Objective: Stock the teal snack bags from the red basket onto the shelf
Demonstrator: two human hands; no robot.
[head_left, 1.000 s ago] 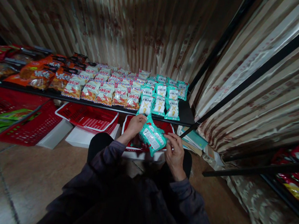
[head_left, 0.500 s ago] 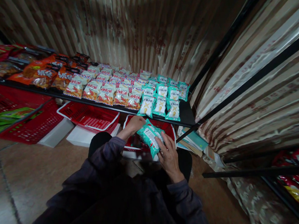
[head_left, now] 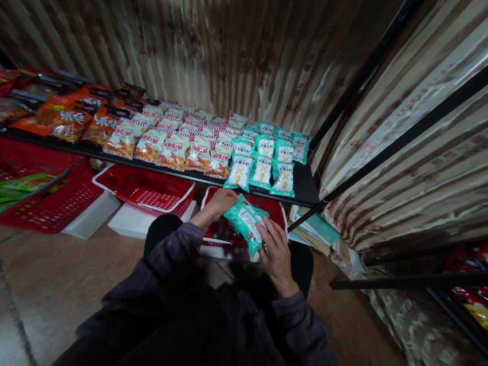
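Observation:
Between my two hands is a teal snack bag [head_left: 244, 220], its printed back facing up, held over a red basket. My left hand [head_left: 220, 202] pinches the bag's upper left corner. On its right side and lower end, the fingers of my right hand [head_left: 275, 252] grip it. Part of another teal bag seems to show behind it, but I cannot tell. Just beyond, on the black shelf, stand rows of matching teal snack bags [head_left: 261, 171]. White and orange snack bags [head_left: 172, 151] fill the shelf to their left.
Below the shelf are a red basket with a white rim [head_left: 159, 194] and a larger red basket [head_left: 51, 204] with green packs. Orange bags [head_left: 70, 124] lie farther left. A black shelf post [head_left: 375, 161] slants at the right, near stacked papers [head_left: 315, 228].
The teal bag has tilted slightly, and my right hand has shifted a little along its lower right side. My left hand stays at the corner.

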